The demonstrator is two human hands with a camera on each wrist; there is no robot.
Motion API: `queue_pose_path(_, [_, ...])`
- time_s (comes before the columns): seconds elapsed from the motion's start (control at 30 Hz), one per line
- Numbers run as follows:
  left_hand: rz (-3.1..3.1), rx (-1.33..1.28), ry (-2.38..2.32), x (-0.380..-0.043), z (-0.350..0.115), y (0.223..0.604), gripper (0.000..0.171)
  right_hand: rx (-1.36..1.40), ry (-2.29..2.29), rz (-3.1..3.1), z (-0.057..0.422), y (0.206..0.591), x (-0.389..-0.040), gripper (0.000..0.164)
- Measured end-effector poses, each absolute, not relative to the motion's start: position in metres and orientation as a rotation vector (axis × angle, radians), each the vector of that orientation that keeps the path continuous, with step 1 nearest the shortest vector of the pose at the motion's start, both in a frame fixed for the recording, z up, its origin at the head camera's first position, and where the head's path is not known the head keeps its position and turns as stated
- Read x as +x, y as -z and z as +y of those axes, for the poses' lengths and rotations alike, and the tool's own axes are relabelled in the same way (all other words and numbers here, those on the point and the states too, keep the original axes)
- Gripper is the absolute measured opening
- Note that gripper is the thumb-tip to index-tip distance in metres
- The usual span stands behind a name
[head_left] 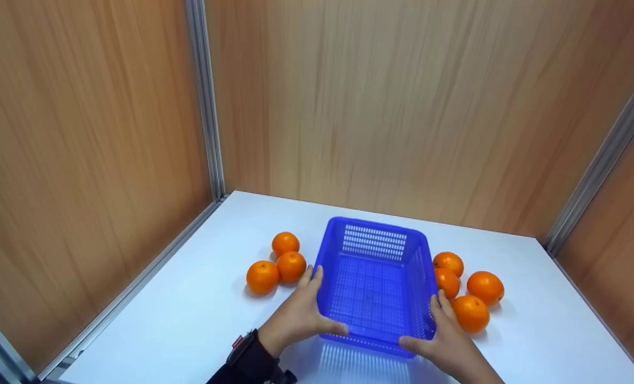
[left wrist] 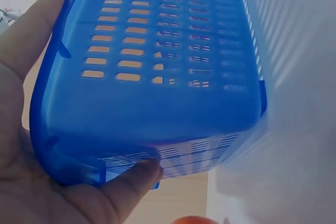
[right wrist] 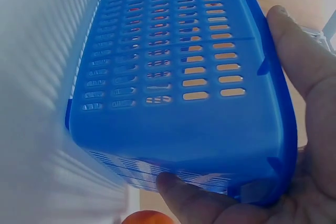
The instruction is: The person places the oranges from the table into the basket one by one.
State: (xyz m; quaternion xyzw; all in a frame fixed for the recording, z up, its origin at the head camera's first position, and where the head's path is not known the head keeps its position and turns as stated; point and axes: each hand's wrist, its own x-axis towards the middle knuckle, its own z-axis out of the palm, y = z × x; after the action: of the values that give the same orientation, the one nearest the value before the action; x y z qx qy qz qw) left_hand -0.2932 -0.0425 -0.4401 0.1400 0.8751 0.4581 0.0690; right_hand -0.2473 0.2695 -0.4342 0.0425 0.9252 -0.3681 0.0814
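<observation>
A blue plastic basket (head_left: 367, 288) with slotted walls is between my two hands, its grid floor visible from above. My left hand (head_left: 301, 314) grips its near left corner, thumb on the near rim and fingers along the left side. At the near right corner my right hand (head_left: 446, 341) holds it the same way. Both wrist views show a thumb on the rim and a fingertip pressing the slotted side wall. Whether the basket's base fully touches the table cannot be told. Three oranges (head_left: 262, 277) lie left of it; several oranges (head_left: 470, 313) lie close on the right.
The white table (head_left: 189, 320) carries the basket and the oranges. Wood-grain panels (head_left: 381, 106) enclose it at the back, left and right, with grey metal posts (head_left: 206, 101) at the corners.
</observation>
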Motion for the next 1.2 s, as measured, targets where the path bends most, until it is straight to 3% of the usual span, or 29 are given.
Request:
queue_pose_path(0.53, [2.386, 0.494, -1.841, -0.293, -0.043, 0.471, 0.138, 0.131, 1.193, 2.794, 0.284, 0.449, -0.245, 0.139])
queue_pose_path(1.2, [2.431, 0.426, -1.844, -0.292, -0.044, 0.478, 0.137, 0.149, 1.244, 2.784, 0.282, 0.456, -0.244, 0.129])
